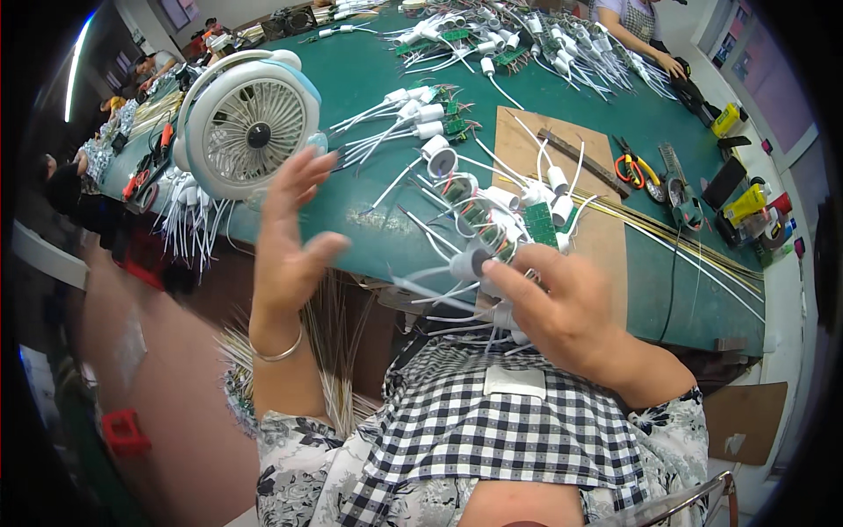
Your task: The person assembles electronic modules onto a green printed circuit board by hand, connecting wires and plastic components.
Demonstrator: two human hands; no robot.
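At the green table (342,75) — right fingers (516,286) pinch a white socket (461,266); left fingers (303,178) spread.

Bench: green table (351,68) | far side: large heap of white wired sockets (536,26) and green circuit boards | mid: smaller row of like parts (428,114) | left: 1 white-and-blue fan (257,134), upright | centre: 1 brown board (518,132), flat | right: orange-handled pliers (624,167); long thin rods (694,250), overlapping brown board
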